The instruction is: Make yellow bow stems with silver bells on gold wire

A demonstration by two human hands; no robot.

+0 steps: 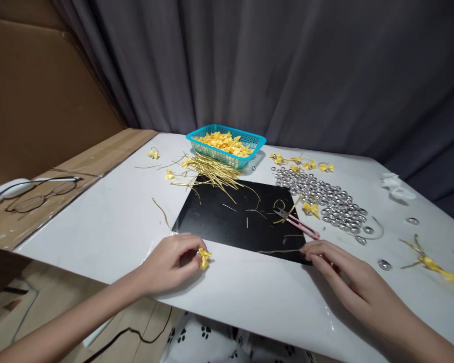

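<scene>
Bare forearms (98, 305) lean over the white table (109, 222) before me, the left hand (170, 264) pinching a yellow bow (204, 259) just this side of the black mat (215, 218). Opposite, the right hand (344, 272) is clamped on a thin gold strand (278, 251). Pink-handled snips (303, 228) cross the mat's edge, silver beads (325, 194) beyond, a teal basket (262, 140) farthest back.

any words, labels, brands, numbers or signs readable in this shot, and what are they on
None: no word, label, brand, number or sign can be read anywhere in this view.
The yellow bow in the left hand, the pink-handled snips and the turquoise basket show no legible lettering.
The black paw prints on the white fabric are a pattern, not text.
</scene>
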